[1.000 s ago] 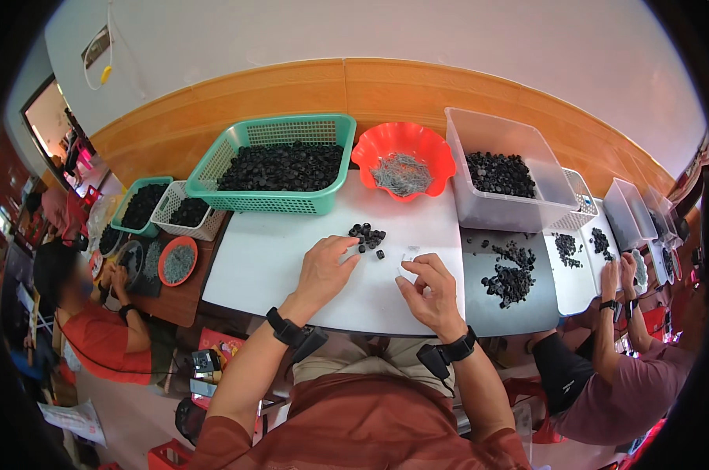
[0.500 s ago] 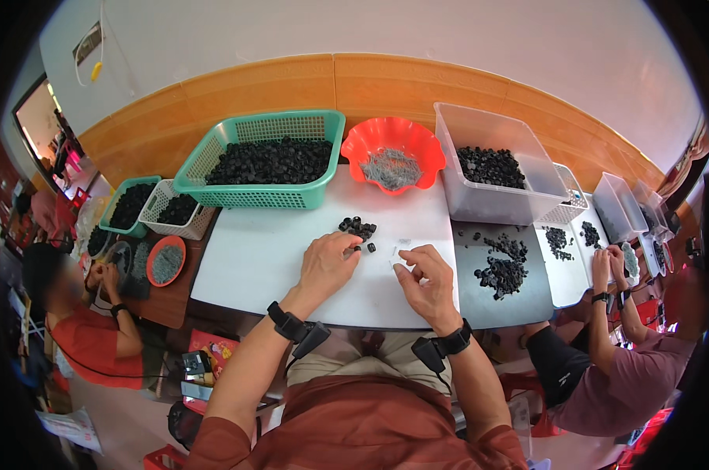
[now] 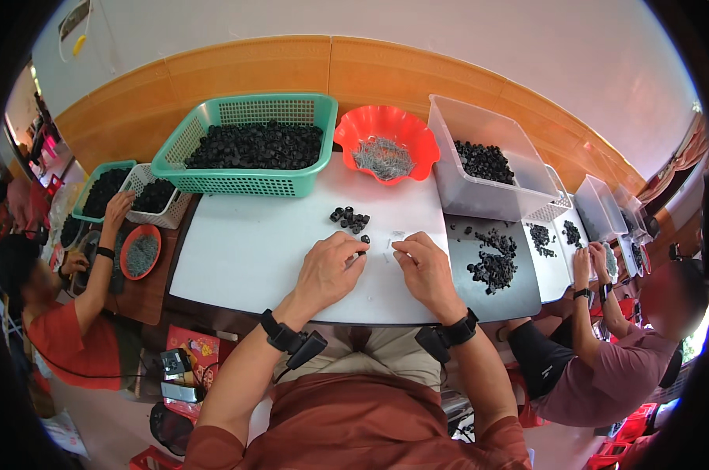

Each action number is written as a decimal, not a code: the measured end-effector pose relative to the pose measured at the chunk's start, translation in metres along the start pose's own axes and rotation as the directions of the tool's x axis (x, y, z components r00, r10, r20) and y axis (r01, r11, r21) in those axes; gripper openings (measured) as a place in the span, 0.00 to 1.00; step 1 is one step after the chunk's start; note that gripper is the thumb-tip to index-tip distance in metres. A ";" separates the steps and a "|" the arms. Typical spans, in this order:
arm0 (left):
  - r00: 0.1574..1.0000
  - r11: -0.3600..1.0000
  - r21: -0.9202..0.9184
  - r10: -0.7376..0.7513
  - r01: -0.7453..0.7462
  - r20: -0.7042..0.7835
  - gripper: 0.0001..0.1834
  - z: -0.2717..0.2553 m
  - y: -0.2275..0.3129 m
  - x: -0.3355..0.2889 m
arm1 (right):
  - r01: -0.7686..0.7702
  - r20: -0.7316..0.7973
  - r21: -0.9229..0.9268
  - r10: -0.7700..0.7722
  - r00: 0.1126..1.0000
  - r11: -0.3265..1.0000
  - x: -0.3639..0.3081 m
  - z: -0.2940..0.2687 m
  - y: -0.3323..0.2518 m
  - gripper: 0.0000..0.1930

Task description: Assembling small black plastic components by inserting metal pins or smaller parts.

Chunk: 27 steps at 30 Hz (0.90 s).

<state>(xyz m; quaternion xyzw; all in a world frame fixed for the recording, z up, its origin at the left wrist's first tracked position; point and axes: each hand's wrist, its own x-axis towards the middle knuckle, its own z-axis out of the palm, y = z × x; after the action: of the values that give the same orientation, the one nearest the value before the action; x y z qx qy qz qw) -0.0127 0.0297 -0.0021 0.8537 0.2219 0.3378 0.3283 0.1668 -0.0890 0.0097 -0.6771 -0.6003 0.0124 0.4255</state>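
Observation:
My left hand [image 3: 331,269] is closed, its thumb and forefinger pinching a small black cap [image 3: 361,253] that the fingers mostly cover. A second black piece [image 3: 365,239] lies on the white board just beyond those fingertips. Beyond it sits a small heap of black caps [image 3: 349,219]. To the right, my right hand [image 3: 425,272] has its thumb and forefinger pressed together; whatever is in them is too small to make out. A few thin metal pins [image 3: 397,236] lie on the board by its fingertips.
Along the back stand a green basket [image 3: 311,184] of black pieces, a red scalloped bowl [image 3: 425,149] of metal pins and a clear bin [image 3: 479,196]. Black parts [image 3: 493,270] lie on the dark board at right. Co-workers sit left [image 3: 84,329] and right [image 3: 613,376].
My right thumb and forefinger have closed from apart to a pinch. My left hand has come nearer to me and the right hand. The view has shifted slightly; the left co-worker's arm now reaches to a basket.

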 end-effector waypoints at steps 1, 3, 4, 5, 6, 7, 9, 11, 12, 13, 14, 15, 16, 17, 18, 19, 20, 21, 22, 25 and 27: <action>1.000 1.000 -0.006 -0.005 0.005 0.000 0.10 0.000 -0.001 0.000 | 0.007 0.049 -0.018 -0.006 0.999 1.000 0.001 -0.002 -0.001 0.08; 1.000 1.000 -0.006 -0.001 0.001 -0.005 0.10 0.000 -0.003 -0.001 | -0.010 0.119 -0.078 0.019 0.993 0.997 0.002 -0.003 -0.002 0.08; 1.000 1.000 -0.002 0.005 -0.005 -0.009 0.10 0.001 -0.004 -0.001 | -0.021 0.185 -0.135 0.046 0.982 0.991 0.002 -0.004 -0.002 0.08; 1.000 1.000 -0.005 0.004 -0.004 -0.009 0.10 0.001 -0.004 -0.001 | -0.022 0.187 -0.138 0.048 0.981 0.990 0.002 -0.006 -0.004 0.08; 1.000 1.000 -0.016 -0.009 0.009 -0.008 0.10 0.000 -0.002 -0.002 | -0.025 0.233 -0.182 0.068 0.970 0.983 0.002 -0.007 -0.007 0.08; 1.000 0.999 -0.026 -0.022 0.021 -0.006 0.10 -0.001 -0.001 -0.002 | -0.025 0.277 -0.225 0.089 0.957 0.974 0.002 -0.008 -0.008 0.08; 1.000 0.999 -0.037 -0.016 0.016 -0.014 0.10 -0.001 0.000 -0.002 | -0.020 0.281 -0.238 0.089 0.956 0.971 0.002 -0.006 -0.008 0.08; 1.000 0.999 -0.047 -0.009 0.008 -0.020 0.10 -0.001 0.001 -0.003 | -0.016 0.282 -0.251 0.089 0.955 0.968 0.000 -0.004 -0.007 0.09; 1.000 0.999 -0.042 -0.011 0.010 -0.015 0.10 -0.001 0.002 -0.003 | -0.024 0.272 -0.274 0.102 0.957 0.961 0.001 -0.002 -0.007 0.08; 1.000 0.999 -0.036 -0.013 0.012 -0.010 0.10 -0.001 0.003 -0.003 | -0.033 0.262 -0.296 0.114 0.958 0.955 0.001 0.001 -0.007 0.08; 1.000 0.999 -0.034 -0.011 0.011 -0.009 0.10 -0.001 0.003 -0.003 | -0.034 0.260 -0.295 0.114 0.959 0.955 0.001 0.002 -0.008 0.08; 1.000 1.000 -0.030 0.000 0.000 -0.007 0.10 0.000 0.002 -0.003 | -0.042 0.260 -0.303 0.125 0.957 0.952 0.001 0.003 -0.008 0.08; 1.000 1.000 -0.026 0.011 -0.011 -0.005 0.10 0.000 0.001 -0.003 | -0.051 0.260 -0.311 0.136 0.956 0.949 0.000 0.004 -0.009 0.08; 1.000 1.000 -0.024 0.011 -0.011 -0.004 0.10 0.001 0.000 -0.003 | -0.051 0.258 -0.309 0.136 0.957 0.950 0.000 0.005 -0.010 0.08; 1.000 0.999 -0.051 0.013 -0.013 -0.017 0.10 0.001 0.000 -0.003 | -0.043 0.251 -0.342 0.135 0.958 0.939 0.000 0.007 -0.012 0.07; 0.999 0.997 -0.079 0.013 -0.016 -0.030 0.09 0.001 0.000 -0.003 | -0.034 0.245 -0.375 0.135 0.960 0.926 -0.001 0.008 -0.013 0.06; 0.999 0.997 -0.077 0.014 -0.016 -0.029 0.09 0.001 0.001 -0.003 | -0.036 0.243 -0.373 0.135 0.960 0.927 -0.002 0.009 -0.013 0.06; 0.998 0.996 -0.082 0.034 -0.038 -0.044 0.09 0.002 0.001 -0.003 | -0.019 0.255 -0.401 0.131 0.958 0.916 -0.003 0.009 -0.013 0.05; 0.997 0.994 -0.087 0.054 -0.059 -0.059 0.09 0.002 0.001 -0.003 | -0.002 0.267 -0.427 0.128 0.955 0.904 -0.003 0.009 -0.012 0.05; 0.993 0.994 -0.059 0.093 -0.097 -0.072 0.08 0.000 0.002 -0.003 | 0.055 0.287 -0.435 0.081 0.955 0.899 -0.003 0.008 -0.013 0.04; 0.993 0.991 -0.084 0.094 -0.100 -0.068 0.08 0.001 0.001 -0.004 | 0.050 0.277 -0.418 0.075 0.958 0.907 -0.004 0.007 -0.015 0.04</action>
<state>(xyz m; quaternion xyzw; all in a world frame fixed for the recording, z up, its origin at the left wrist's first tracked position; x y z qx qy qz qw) -0.0148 0.0261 -0.0040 0.8370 0.1757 0.3900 0.3413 0.1499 -0.0897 0.0114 -0.7476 -0.6398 -0.0166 0.1776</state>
